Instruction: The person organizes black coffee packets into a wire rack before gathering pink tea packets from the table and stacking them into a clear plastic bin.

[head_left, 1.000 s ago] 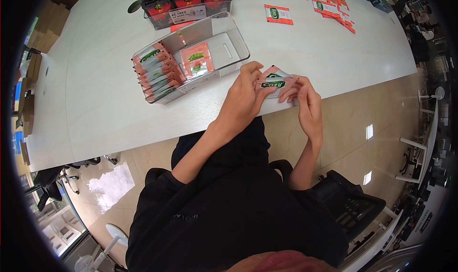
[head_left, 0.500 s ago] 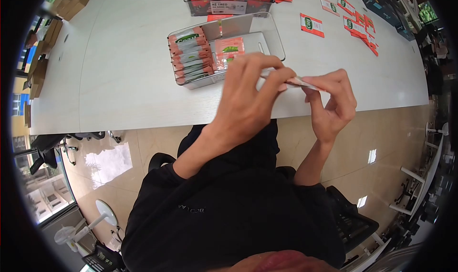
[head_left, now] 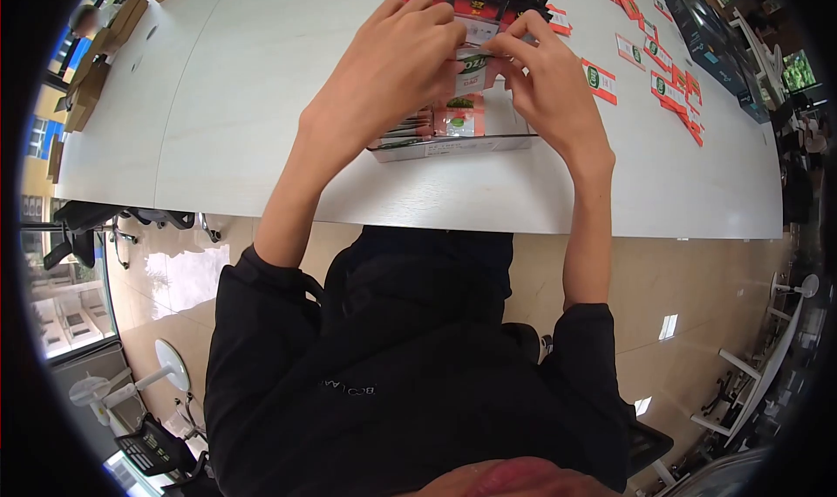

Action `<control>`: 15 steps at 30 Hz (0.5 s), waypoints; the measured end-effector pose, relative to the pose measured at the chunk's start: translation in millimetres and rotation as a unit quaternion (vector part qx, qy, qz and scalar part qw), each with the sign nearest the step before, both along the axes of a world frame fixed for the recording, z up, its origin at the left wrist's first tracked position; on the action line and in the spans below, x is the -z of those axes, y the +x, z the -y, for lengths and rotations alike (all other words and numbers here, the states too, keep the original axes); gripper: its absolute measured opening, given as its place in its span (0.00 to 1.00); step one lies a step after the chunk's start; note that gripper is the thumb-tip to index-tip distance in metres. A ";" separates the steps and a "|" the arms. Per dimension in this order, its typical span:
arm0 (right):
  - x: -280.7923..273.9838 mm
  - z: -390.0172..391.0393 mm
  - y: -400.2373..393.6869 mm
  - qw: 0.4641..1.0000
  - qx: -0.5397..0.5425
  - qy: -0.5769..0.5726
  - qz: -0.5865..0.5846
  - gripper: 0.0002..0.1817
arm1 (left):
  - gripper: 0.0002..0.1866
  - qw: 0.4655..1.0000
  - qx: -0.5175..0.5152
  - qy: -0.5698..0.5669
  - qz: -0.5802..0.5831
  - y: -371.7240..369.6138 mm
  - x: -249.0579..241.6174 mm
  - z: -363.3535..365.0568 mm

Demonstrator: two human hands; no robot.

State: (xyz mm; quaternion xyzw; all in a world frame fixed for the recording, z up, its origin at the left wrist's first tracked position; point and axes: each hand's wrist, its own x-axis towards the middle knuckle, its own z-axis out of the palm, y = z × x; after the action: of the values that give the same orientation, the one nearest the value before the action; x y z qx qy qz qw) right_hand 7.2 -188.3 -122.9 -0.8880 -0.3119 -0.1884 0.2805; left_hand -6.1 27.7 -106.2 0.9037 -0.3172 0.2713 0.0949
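Note:
A red-and-white sachet with a green label is pinched between both hands, held up over the clear plastic bin. My left hand is closed on its left edge, and my right hand grips the right edge between thumb and fingers. Inside the bin, a row of sachets stands at the left, partly covered by my left hand and forearm. Other sachets lie flat in the middle. My hands hide the bin's far side.
Behind the bin stands a holder of black-and-red packs. Loose red-and-white sachets are scattered to the right on the white table. A long dark box lies along the right edge, and cardboard boxes are at the far left.
Both hands have moved forward, away from my body, carrying the sachet from near the table's front edge to over the bin. The sachet's printed face is now turned toward me. The camera view has shifted.

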 end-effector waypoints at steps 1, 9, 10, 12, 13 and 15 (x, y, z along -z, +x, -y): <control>3.5 -0.5 3.2 1.000 0.010 -0.024 0.007 0.08 | 0.13 1.000 0.018 0.011 -0.003 7.0 6.0 -1.2; 26.3 -8.1 14.1 1.000 0.013 0.009 -0.013 0.08 | 0.11 0.999 0.031 0.002 -0.038 28.7 16.0 2.5; 27.0 -9.1 14.9 0.999 0.006 0.031 -0.009 0.08 | 0.10 0.999 0.035 0.000 -0.017 30.2 17.4 1.9; 26.1 -10.7 13.4 0.999 0.006 0.038 -0.014 0.08 | 0.10 0.999 0.021 0.019 -0.016 30.5 15.2 2.8; 25.0 -10.9 11.4 0.999 0.007 0.045 -0.018 0.09 | 0.11 0.999 0.007 0.039 -0.015 30.7 14.3 3.8; 17.4 -10.3 3.9 0.999 0.032 0.031 -0.014 0.10 | 0.11 0.999 0.005 0.046 -0.007 33.2 16.6 4.3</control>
State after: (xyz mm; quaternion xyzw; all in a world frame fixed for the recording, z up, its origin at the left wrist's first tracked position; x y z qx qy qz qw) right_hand 11.1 -178.0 -140.3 -0.8910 -0.2733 -0.1941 0.3062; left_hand 27.2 23.4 -122.8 0.9074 -0.3332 0.2496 0.0572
